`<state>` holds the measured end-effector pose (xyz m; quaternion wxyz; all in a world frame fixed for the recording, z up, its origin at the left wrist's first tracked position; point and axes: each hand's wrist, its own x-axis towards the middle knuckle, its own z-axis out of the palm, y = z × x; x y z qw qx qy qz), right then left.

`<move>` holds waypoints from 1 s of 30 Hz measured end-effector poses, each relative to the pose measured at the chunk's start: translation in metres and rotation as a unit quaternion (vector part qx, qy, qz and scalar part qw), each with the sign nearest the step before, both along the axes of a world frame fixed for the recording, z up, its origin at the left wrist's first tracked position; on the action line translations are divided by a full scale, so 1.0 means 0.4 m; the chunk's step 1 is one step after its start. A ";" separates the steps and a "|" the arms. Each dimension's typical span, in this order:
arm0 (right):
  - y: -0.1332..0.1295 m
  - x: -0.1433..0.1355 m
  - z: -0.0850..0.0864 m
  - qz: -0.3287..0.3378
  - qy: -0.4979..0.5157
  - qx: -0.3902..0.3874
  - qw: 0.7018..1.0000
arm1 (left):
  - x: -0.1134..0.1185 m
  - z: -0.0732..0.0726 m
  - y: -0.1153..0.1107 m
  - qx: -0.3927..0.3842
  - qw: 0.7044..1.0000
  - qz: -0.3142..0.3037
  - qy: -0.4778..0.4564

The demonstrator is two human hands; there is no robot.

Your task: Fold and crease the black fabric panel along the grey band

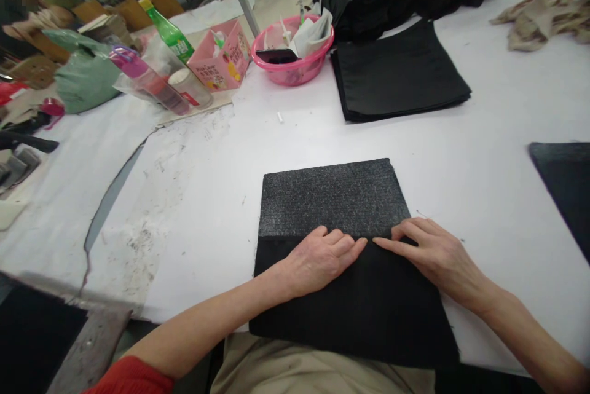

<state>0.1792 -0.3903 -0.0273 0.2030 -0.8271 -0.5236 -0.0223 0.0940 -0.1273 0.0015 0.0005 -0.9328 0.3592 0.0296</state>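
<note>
A black fabric panel (354,314) with a speckled grey band (332,197) is laid flat on the white-covered counter (207,197), its near edge above the lap. It is judged light, soft and limp, best held along the line below the band. That line is touched by the left hand (325,256) and right hand (426,252), fingers bent, thumbs nearly meeting; whether cloth is pinched cannot be told. Beyond, a black fabric stack (396,74) is seen.
</note>
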 end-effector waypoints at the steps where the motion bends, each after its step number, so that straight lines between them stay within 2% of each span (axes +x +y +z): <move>1: -0.001 -0.003 -0.002 -0.004 0.003 0.004 1.000 | 0.000 0.001 -0.001 0.005 1.000 0.001 0.003; 9: -0.019 -0.009 -0.023 -0.019 -0.007 0.012 1.000 | -0.001 0.005 -0.008 0.000 1.000 -0.003 0.001; 19: -0.024 -0.016 -0.007 -0.028 -0.008 0.001 1.000 | 0.012 0.003 -0.031 -0.003 1.000 -0.016 -0.013; 30: -0.057 -0.018 -0.024 -0.063 0.019 0.051 0.997 | 0.026 0.010 -0.051 0.015 1.000 -0.024 0.001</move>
